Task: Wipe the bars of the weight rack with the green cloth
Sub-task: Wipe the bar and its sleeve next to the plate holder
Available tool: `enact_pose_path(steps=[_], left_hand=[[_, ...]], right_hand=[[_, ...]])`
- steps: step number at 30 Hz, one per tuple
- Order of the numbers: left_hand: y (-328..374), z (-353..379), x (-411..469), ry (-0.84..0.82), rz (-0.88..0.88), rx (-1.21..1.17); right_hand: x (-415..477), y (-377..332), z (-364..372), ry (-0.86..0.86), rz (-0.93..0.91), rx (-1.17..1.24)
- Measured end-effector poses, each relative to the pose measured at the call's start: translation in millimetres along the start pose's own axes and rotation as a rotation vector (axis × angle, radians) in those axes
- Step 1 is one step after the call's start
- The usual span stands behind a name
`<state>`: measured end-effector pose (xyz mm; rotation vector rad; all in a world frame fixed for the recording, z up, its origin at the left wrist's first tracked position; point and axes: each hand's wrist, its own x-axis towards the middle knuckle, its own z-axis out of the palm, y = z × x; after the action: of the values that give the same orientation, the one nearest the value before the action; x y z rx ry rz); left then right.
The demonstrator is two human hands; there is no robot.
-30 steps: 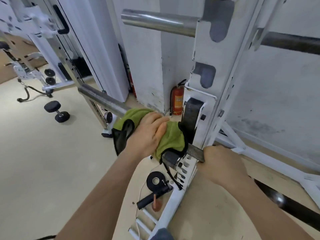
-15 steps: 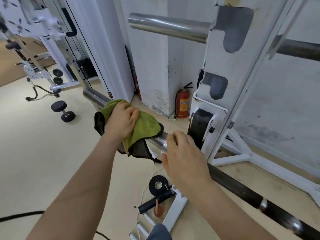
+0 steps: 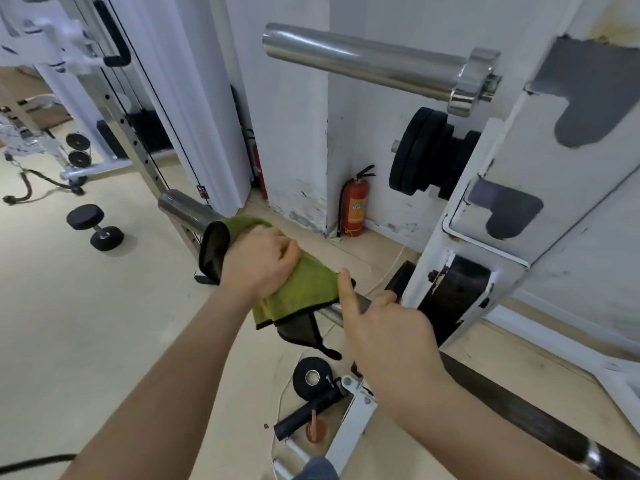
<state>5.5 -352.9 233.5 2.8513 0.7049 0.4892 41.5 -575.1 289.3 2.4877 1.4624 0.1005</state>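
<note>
A green cloth with black backing (image 3: 304, 285) is wrapped over the lower steel bar (image 3: 183, 209), whose left end pokes out past it. My left hand (image 3: 259, 265) grips the cloth around that bar. Just to the right, my right hand (image 3: 388, 337) is curled over the same bar beside the white rack upright (image 3: 519, 168), with one finger sticking out toward the cloth's edge. The bar's dark shaft (image 3: 519, 410) runs on to the lower right. A second chrome bar (image 3: 363, 60) rests higher on the rack.
Black weight plates (image 3: 426, 150) hang behind the upright. A red fire extinguisher (image 3: 355, 209) stands at the wall corner. A dumbbell (image 3: 95, 226) lies on the floor at left, and a black roll (image 3: 311, 375) and a black handle (image 3: 308, 417) by the rack foot.
My left hand slid the cloth outward along the lower bar, away from the upright. My right hand moved from behind the upright to the bar beside the cloth.
</note>
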Motion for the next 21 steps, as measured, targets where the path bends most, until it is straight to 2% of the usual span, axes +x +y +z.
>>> enact_pose_path(steps=[4, 7, 10, 14, 17, 21], left_hand=[[-6, -9, 20, -0.089, -0.115, 0.091], [39, 0, -3, -0.076, 0.005, 0.162], [76, 13, -36, 0.019, 0.099, 0.062], [69, 10, -43, -0.020, 0.148, -0.046], [29, -5, -13, -0.069, 0.007, -0.044], [1, -15, 11, -0.023, -0.259, 0.025]], right_hand=[[15, 7, 0, -0.102, 0.079, 0.055], [19, 8, -3, -0.118, 0.027, 0.056], [20, 10, -2, -0.061, -0.012, 0.034], [15, 9, 4, -0.007, -0.009, -0.017], [14, 13, 3, -0.084, -0.008, -0.033], [19, 12, -7, -0.200, -0.126, -0.134]])
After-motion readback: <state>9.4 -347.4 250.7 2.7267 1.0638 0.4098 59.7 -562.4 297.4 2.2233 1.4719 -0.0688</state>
